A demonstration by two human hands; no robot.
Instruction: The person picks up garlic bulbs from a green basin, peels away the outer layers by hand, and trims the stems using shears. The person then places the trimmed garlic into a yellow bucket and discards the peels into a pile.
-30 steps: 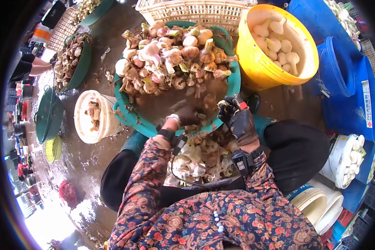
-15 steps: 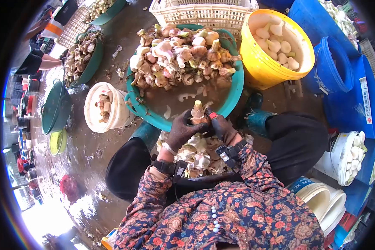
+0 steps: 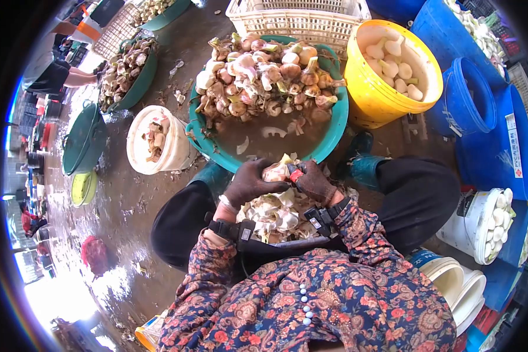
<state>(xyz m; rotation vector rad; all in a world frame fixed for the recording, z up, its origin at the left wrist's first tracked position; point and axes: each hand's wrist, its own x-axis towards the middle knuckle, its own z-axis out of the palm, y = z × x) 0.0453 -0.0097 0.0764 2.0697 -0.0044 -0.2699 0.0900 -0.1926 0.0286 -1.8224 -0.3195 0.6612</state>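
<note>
The left hand [image 3: 251,185], dark-gloved, is curled round a garlic bulb [image 3: 274,172] in the head view; the right hand [image 3: 317,183], gloved too, closes on a red item [image 3: 296,175] too small to identify, against that bulb. The bulb is at the near rim of a green basin [image 3: 339,126] holding water and piled garlic [image 3: 264,79], above loose skins [image 3: 278,216].

Matt, fabric-like gloves [image 3: 251,186] met the papery skin of a garlic bulb [image 3: 274,172] above dry, crinkled peelings [image 3: 276,212]. Smooth plastic formed the yellow bucket [image 3: 366,102] and green tub [image 3: 337,132]; soft printed cloth, the shirt [image 3: 358,299]. The wet floor [image 3: 120,246] gleamed.
</note>
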